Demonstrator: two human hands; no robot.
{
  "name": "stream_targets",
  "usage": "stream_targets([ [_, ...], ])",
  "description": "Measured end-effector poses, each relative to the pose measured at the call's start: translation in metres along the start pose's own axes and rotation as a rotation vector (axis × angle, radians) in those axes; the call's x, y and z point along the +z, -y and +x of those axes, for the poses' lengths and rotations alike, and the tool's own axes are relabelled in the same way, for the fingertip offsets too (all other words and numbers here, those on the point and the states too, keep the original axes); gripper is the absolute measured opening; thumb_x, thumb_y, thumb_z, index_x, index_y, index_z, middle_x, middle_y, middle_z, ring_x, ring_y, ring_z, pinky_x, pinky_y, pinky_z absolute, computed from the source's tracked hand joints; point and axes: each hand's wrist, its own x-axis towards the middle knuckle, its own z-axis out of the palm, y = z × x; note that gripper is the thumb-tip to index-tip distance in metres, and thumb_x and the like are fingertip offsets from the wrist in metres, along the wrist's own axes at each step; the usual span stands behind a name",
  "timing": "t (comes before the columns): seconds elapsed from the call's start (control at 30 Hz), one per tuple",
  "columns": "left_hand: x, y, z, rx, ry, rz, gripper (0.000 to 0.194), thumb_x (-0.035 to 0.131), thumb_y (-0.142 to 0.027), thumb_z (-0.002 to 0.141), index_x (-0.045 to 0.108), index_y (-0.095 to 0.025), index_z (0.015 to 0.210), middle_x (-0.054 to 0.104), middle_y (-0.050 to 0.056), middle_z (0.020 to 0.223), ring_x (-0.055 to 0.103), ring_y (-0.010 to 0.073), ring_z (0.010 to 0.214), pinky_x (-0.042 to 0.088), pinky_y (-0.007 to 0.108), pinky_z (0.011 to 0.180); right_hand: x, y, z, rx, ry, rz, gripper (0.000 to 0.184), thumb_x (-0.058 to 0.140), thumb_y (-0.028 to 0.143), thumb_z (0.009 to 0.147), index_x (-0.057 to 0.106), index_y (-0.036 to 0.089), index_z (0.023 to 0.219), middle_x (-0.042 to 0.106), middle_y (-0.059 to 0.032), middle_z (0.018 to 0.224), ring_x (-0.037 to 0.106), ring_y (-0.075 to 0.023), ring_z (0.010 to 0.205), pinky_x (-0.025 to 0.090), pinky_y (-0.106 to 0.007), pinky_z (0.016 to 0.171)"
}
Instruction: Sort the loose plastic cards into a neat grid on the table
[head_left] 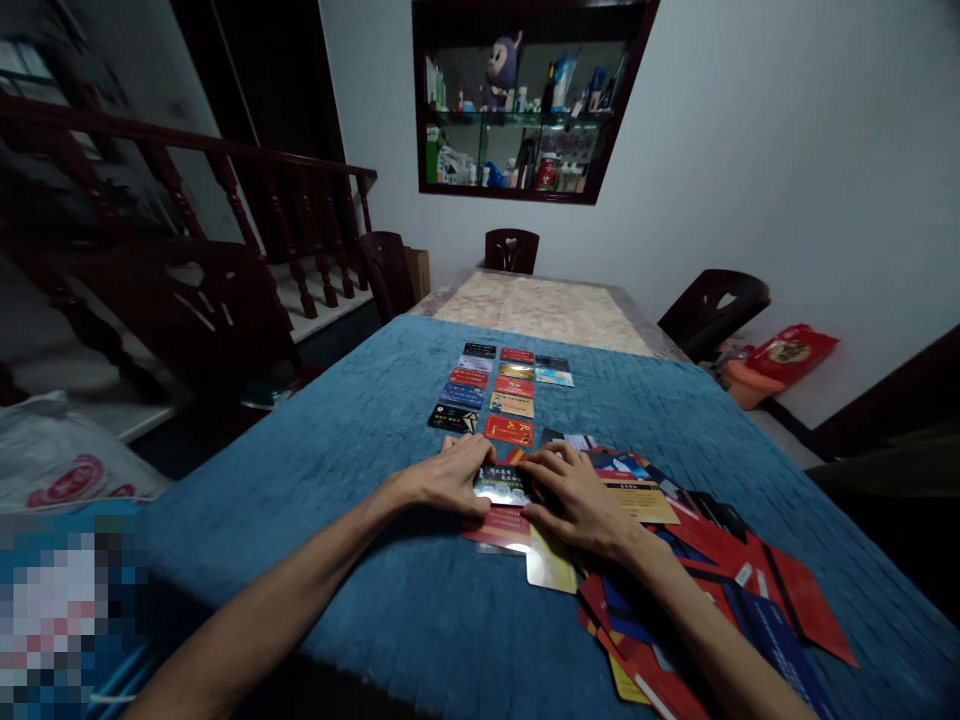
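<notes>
A dark, glossy card (504, 484) with light lettering is held level between my two hands. My left hand (455, 473) pinches its left end, and my right hand (568, 493) grips its right end. Beneath it lie a red card (504, 528) and a yellow card (550, 562). Just beyond my hands, cards stand in columns, among them a black card (452, 417) and a red card with gold print (509, 430). Under and beside my right forearm spreads a loose heap of cards and red sleeves (799, 590), partly hidden by the arm.
A blue cloth (337, 440) covers the near part of the table; the patterned tabletop (544, 305) shows behind it. Dark wooden chairs (712, 310) surround the table. A plastic bag (82, 460) sits at the left, and a red package (791, 350) at the right.
</notes>
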Motion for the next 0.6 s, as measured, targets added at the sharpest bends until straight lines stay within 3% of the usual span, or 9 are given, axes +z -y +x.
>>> stream_targets([
  [0.4, 0.000, 0.011, 0.001, 0.096, -0.034, -0.026, 0.039, 0.067, -0.025, 0.072, 0.051, -0.019, 0.107, 0.057, 0.005, 0.110, 0.053, 0.0214, 0.103, 0.040, 0.037, 0.095, -0.003, 0.002, 0.002, -0.015, -0.045, -0.011, 0.041, 0.059, 0.034, 0.088, 0.059, 0.019, 0.127, 0.063, -0.0123, 0.118, 0.047, -0.0294, 0.108, 0.041, -0.050, 0.095],
  [0.6, -0.003, 0.011, 0.004, 0.100, -0.069, -0.085, 0.041, 0.073, -0.029, 0.075, 0.055, -0.020, 0.111, 0.057, 0.005, 0.117, 0.053, 0.0214, 0.109, 0.041, 0.036, 0.099, -0.009, -0.002, -0.003, -0.002, -0.055, -0.021, 0.041, 0.058, 0.037, 0.091, 0.058, 0.024, 0.130, 0.063, -0.0109, 0.118, 0.047, -0.0294, 0.109, 0.040, -0.050, 0.095],
])
